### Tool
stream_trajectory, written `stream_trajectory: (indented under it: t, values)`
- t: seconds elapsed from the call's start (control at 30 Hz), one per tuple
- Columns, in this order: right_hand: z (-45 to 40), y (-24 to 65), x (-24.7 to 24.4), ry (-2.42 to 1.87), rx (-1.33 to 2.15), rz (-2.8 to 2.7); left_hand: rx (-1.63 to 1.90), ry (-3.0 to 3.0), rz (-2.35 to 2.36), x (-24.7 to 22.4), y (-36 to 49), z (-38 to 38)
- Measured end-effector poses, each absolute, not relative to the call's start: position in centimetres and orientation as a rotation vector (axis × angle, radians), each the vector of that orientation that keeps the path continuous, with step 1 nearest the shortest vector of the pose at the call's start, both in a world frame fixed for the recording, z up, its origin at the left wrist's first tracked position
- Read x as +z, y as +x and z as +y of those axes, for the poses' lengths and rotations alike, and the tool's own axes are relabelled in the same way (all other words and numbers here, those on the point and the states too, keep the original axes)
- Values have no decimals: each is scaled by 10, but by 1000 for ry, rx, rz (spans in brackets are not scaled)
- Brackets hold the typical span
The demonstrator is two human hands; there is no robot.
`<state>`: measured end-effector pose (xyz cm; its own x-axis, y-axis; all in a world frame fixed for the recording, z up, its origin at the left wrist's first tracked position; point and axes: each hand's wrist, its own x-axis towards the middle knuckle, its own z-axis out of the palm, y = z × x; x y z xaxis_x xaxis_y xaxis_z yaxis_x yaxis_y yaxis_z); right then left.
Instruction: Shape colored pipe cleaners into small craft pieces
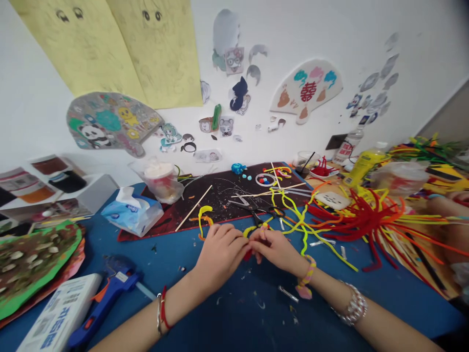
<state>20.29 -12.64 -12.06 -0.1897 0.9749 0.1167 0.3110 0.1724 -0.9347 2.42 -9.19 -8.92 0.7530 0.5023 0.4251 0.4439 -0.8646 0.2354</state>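
Our fingers curl nearly shut, the left hand and right hand meeting to pinch fuzzy chenille pipe cleaners: a yellow stem and a red stem, held above the smooth blue tabletop. Just beyond, metal scissors lie on a dark, scrap-flecked mat, beside wavy yellow stems.

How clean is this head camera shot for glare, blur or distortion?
In the head view, the wide lens bows the white wall and the top right corner darkens; light is even without harsh glare; the left hand and right hand look slightly soft.
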Motion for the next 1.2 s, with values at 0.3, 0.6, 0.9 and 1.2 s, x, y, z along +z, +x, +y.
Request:
stream_trajectory:
  t: [0.3, 0.6, 0.9, 1.2]
  values:
    - [-124, 202, -117, -1123, 1338, -1456, 691, 2113, 932, -93, 27, -85]
    - [-126, 193, -121, -1214, 1019, -1407, 457, 1117, 808, -106, 38, -91]
    - [-126, 201, -120, -1164, 1352, -1424, 362, 1374, 738, -113, 35, -86]
    - [-125, 201, -125, -1110, 1247, -1484, 484, 1566, 795, -125, 37, -86]
